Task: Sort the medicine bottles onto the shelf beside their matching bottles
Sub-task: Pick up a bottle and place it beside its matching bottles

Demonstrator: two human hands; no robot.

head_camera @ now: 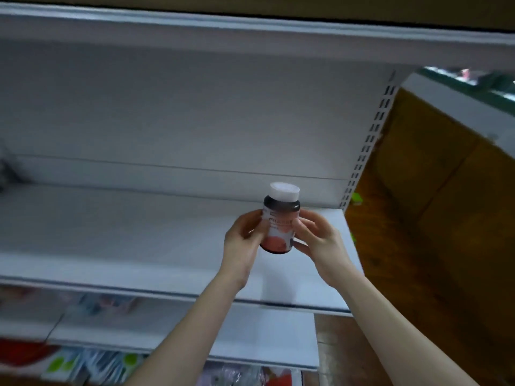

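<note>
A dark medicine bottle [279,221] with a white cap and a white-and-red label is held upright in front of the white shelf [111,240]. My left hand [242,242] grips its left side. My right hand [317,235] grips its right side, thumb on the label. The bottle hangs above the right part of the shelf board, not touching it. No matching bottles show on this shelf; a dark blurred shape [7,171] sits at its far left.
Another white shelf [250,32] runs overhead. A slotted upright [367,140] ends the shelf unit on the right, with brown wooden panels [434,190] beyond it. Lower shelves hold blurred colourful packets [92,366].
</note>
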